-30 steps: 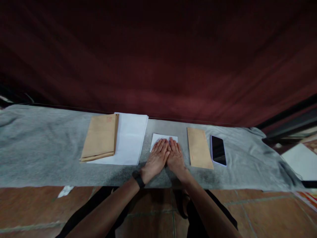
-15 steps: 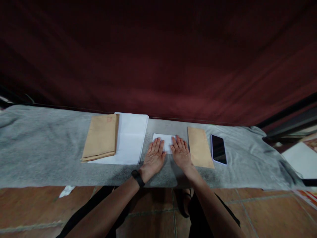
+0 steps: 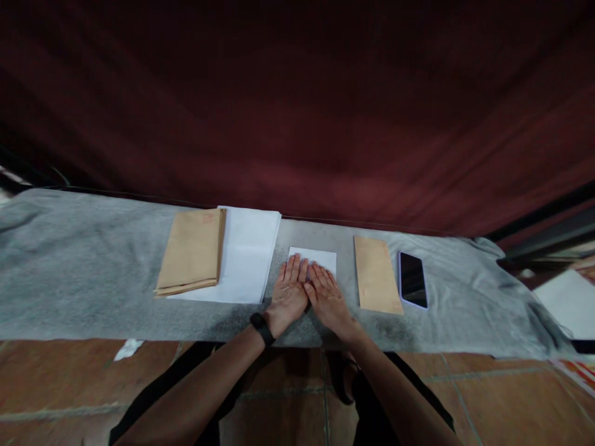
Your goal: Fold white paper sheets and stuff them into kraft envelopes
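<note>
A small white piece of paper, which looks folded, lies on the grey cloth in front of me. My left hand rests flat on its left part, fingers stretched out. Flat on its lower right part is my right hand, its thumb touching or overlapping the left hand. Both palms face down and cover the paper's near edge. To the right lies a single brown envelope. On the left, a stack of brown envelopes sits partly on top of white paper sheets.
A phone with a purple edge lies right of the single envelope. The grey cloth covers a long narrow surface before a dark red curtain. Below, a white scrap lies on the tiled floor.
My right hand has slid left along the paper until it meets my left hand, baring the paper's right end. The left hand has barely moved. The view has shifted slightly.
</note>
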### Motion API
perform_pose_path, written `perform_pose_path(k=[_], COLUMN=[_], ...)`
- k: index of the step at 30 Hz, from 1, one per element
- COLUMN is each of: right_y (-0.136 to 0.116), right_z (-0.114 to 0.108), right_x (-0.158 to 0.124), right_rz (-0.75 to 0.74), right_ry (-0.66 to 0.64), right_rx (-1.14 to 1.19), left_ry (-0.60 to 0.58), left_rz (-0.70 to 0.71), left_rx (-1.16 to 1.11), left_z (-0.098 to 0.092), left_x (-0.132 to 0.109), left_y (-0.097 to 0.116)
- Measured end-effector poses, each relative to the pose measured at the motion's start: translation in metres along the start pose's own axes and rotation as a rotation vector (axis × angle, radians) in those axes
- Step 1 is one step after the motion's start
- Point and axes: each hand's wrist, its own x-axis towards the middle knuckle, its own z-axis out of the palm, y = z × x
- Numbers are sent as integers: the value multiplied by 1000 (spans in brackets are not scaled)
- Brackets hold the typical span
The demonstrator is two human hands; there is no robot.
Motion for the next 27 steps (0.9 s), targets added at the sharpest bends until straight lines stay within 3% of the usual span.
perform_pose_path(k=[11, 17, 27], right_y=[20, 21, 19], right_z=[1, 2, -1], right_x=[-3, -2, -5], right_rz=[92, 128, 100], right_ry=[39, 16, -38], right_rx=[-134, -164, -263], left_ry=[26, 3, 13], left_rz=[-6, 168, 232], left_rx=[25, -18, 29], left_z=[5, 5, 1], left_x=[1, -17, -34], left_y=[3, 10, 12])
